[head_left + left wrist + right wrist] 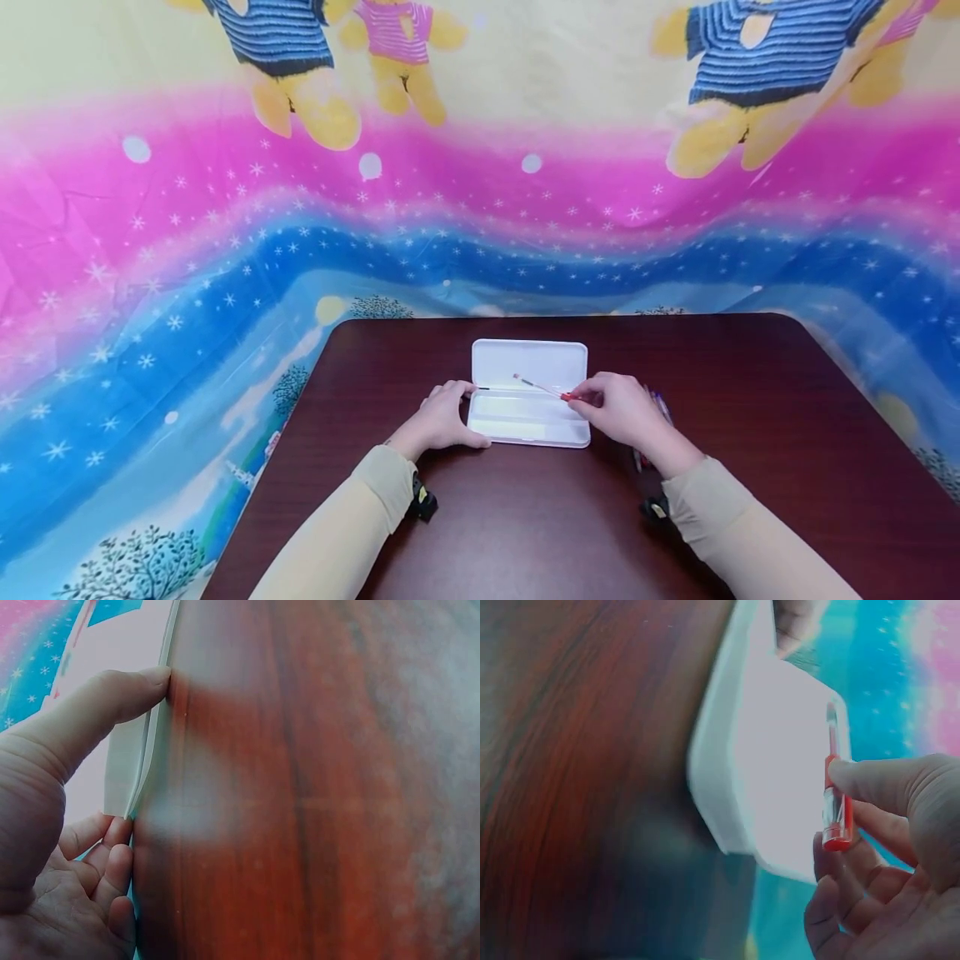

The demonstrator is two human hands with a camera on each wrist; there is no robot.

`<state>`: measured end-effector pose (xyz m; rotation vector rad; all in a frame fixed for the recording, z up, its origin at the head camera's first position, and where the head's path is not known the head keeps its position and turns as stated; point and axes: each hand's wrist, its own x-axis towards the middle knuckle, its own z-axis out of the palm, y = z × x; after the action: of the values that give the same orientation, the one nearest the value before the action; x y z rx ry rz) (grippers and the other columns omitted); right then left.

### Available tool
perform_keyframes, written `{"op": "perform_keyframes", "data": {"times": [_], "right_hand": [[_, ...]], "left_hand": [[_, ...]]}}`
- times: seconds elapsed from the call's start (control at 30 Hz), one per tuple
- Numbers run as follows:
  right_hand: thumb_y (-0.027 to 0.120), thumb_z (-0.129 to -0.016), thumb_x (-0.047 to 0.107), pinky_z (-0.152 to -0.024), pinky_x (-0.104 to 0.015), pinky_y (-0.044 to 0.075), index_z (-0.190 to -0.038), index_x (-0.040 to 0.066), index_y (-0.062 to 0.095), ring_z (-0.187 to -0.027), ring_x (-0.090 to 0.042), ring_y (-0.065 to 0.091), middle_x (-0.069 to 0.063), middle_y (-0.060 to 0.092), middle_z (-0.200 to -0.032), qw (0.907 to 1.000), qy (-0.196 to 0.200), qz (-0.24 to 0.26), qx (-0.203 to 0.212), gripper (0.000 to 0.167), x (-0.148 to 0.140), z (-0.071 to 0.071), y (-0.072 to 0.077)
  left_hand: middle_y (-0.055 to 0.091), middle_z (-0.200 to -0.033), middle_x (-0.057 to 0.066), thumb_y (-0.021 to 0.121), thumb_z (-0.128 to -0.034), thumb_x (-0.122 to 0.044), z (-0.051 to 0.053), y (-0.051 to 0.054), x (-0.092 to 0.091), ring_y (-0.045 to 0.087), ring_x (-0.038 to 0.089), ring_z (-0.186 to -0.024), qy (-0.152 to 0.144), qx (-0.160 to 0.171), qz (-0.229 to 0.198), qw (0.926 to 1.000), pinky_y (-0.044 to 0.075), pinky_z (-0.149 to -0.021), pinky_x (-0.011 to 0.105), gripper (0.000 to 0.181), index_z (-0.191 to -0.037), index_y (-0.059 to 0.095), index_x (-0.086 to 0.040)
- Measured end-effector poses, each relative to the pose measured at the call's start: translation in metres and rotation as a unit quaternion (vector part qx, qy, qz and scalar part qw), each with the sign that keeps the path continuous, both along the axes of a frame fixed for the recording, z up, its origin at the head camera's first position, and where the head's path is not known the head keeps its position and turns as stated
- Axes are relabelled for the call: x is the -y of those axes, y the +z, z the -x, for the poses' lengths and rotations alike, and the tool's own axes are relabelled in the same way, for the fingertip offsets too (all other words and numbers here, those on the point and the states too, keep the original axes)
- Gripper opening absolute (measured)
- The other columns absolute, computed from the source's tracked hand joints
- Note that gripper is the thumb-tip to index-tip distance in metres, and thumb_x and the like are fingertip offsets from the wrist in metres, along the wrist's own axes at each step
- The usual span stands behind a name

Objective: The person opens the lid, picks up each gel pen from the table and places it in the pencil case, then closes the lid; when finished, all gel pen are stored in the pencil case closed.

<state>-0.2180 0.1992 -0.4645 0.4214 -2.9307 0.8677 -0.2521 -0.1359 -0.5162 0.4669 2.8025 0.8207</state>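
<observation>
A white pencil case (529,429) lies on the table with its lid (529,360) raised at the back. My left hand (442,419) holds the case's left end, thumb at the front edge and fingers toward the back corner. Over the right part of the case, my right hand (618,406) pinches a pen (835,817) with red parts and a clear barrel between thumb and fingers. The pen slants across the case, its far end pointing left in the head view. In the right wrist view its red end faces the camera.
Several pens (662,406) lie on the dark wooden table (750,375), partly hidden behind my right hand and wrist. A printed cloth (480,200) with bears and snowflakes hangs behind the table and along its sides.
</observation>
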Motion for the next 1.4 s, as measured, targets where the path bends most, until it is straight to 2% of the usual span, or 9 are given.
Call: {"op": "perform_keyframes", "data": {"times": [0.17, 0.33, 0.67, 0.83, 1.0, 1.1, 1.17, 1.27, 1.4], "right_hand": [[0.085, -0.097, 0.022, -0.072, -0.031, 0.053, -0.105, 0.019, 0.088, -0.079, -0.012, 0.062, 0.000, 0.080, -0.099, 0.9990, 0.041, 0.002, 0.016, 0.009, 0.023, 0.016, -0.012], [0.086, -0.096, 0.023, -0.080, -0.034, 0.056, -0.105, 0.023, 0.089, -0.087, -0.012, 0.066, 0.001, 0.082, -0.101, 0.9983, 0.045, -0.017, 0.032, 0.009, 0.037, 0.024, -0.024], [0.086, -0.097, 0.023, -0.087, -0.040, 0.058, -0.102, 0.024, 0.090, -0.092, -0.015, 0.069, 0.002, 0.082, -0.100, 0.9980, 0.029, -0.045, 0.035, 0.007, 0.046, 0.027, -0.032], [0.084, -0.098, 0.023, -0.085, -0.040, 0.058, -0.106, 0.019, 0.088, -0.088, -0.015, 0.069, 0.000, 0.081, -0.098, 0.9983, 0.034, -0.039, 0.027, 0.010, 0.045, 0.026, -0.031], [0.081, -0.100, 0.023, -0.086, -0.044, 0.061, -0.111, 0.015, 0.086, -0.091, -0.017, 0.071, -0.002, 0.081, -0.103, 0.9999, 0.006, -0.010, -0.004, 0.015, 0.031, 0.016, -0.026], [0.082, -0.099, 0.022, -0.083, -0.043, 0.060, -0.112, 0.013, 0.084, -0.088, -0.018, 0.070, -0.005, 0.081, -0.103, 0.9985, -0.030, 0.004, -0.045, 0.016, 0.012, 0.003, -0.018], [0.081, -0.100, 0.023, -0.080, -0.041, 0.058, -0.115, 0.011, 0.083, -0.086, -0.020, 0.069, -0.008, 0.080, -0.104, 0.9968, -0.054, 0.008, -0.058, 0.020, -0.004, -0.007, -0.010], [0.080, -0.101, 0.027, -0.075, -0.038, 0.054, -0.121, 0.010, 0.082, -0.084, -0.020, 0.066, -0.008, 0.080, -0.103, 0.9945, -0.091, 0.005, -0.052, 0.026, -0.029, -0.021, -0.001], [0.081, -0.101, 0.032, -0.074, -0.038, 0.054, -0.127, 0.007, 0.078, -0.088, -0.023, 0.069, -0.012, 0.080, -0.104, 0.9916, -0.128, -0.004, -0.014, 0.036, -0.063, -0.035, 0.002]], "left_hand": [[0.062, -0.152, 0.010, 0.100, -0.0707, -0.054, 0.000, 0.001, 0.001, 0.053, 0.033, -0.140, 0.001, -0.001, -0.002, 1.0000, 0.045, -0.122, 0.055, 0.103, -0.153, 0.056, -0.011], [0.062, -0.152, 0.010, 0.101, -0.0703, -0.054, -0.001, 0.001, 0.000, 0.053, 0.032, -0.140, 0.005, 0.009, -0.005, 0.9999, 0.045, -0.122, 0.055, 0.105, -0.154, 0.056, -0.011], [0.062, -0.152, 0.011, 0.101, -0.0699, -0.054, 0.000, 0.002, -0.003, 0.053, 0.032, -0.139, 0.003, 0.004, -0.003, 1.0000, 0.045, -0.122, 0.055, 0.105, -0.154, 0.056, -0.011], [0.063, -0.151, 0.011, 0.101, -0.0699, -0.054, -0.001, 0.002, -0.002, 0.053, 0.032, -0.140, 0.006, 0.005, -0.004, 1.0000, 0.044, -0.122, 0.055, 0.104, -0.154, 0.056, -0.011], [0.063, -0.150, 0.011, 0.101, -0.0689, -0.053, -0.001, -0.001, -0.001, 0.054, 0.033, -0.139, 0.001, -0.004, -0.001, 1.0000, 0.045, -0.121, 0.055, 0.103, -0.152, 0.057, -0.010], [0.064, -0.148, 0.011, 0.101, -0.0685, -0.053, 0.000, -0.003, 0.000, 0.055, 0.032, -0.137, -0.001, -0.009, -0.001, 1.0000, 0.046, -0.119, 0.054, 0.103, -0.151, 0.058, -0.010], [0.064, -0.148, 0.010, 0.101, -0.0691, -0.052, 0.000, -0.002, 0.000, 0.055, 0.032, -0.137, 0.001, -0.006, -0.003, 1.0000, 0.046, -0.120, 0.053, 0.102, -0.152, 0.057, -0.011], [0.064, -0.149, 0.010, 0.101, -0.0694, -0.051, 0.000, 0.000, 0.000, 0.054, 0.032, -0.138, 0.002, -0.003, -0.005, 1.0000, 0.045, -0.121, 0.053, 0.102, -0.152, 0.057, -0.011], [0.063, -0.151, 0.011, 0.101, -0.0694, -0.052, -0.001, 0.000, 0.001, 0.054, 0.033, -0.140, 0.001, -0.001, -0.009, 1.0000, 0.045, -0.122, 0.054, 0.103, -0.153, 0.057, -0.010]]}}
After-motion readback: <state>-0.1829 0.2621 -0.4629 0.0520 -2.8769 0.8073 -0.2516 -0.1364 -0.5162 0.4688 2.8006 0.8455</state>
